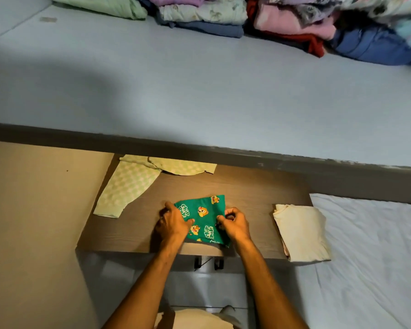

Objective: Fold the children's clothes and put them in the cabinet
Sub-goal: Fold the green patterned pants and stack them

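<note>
1. The main risk, as I judge it, is the fold springing open: the green printed garment (203,220) is small, and its near edge reaches, perhaps slightly overhangs, the front lip of the brown wooden surface (247,193), so a careless lift could let it slide off toward the floor.
2. A second risk is an uneven grip. The right hand (235,223) pinches the cloth's right edge between curled fingers, while the left hand (170,223) lies flatter, fingers spread over the left edge with the thumb resting on the print; if only the pinched side is raised, the layers would likely shift apart.
3. The garment sits centred on the wooden surface, between both hands, already reduced to a compact, roughly rectangular shape. It is bright green with cartoon chipmunk figures and pale lettering; which garment it is I cannot tell.
4. A pale green checked garment (126,186) lies unfolded to the left, partly tucked under the ledge; it looks not yet dealt with.
5. A folded cream garment (303,233) rests at the right end of the surface, beside the bed sheet (370,245).
6. Stacks of folded clothes (223,15) sit far back on the blue mattress (176,91), well apart from the hands.
</note>
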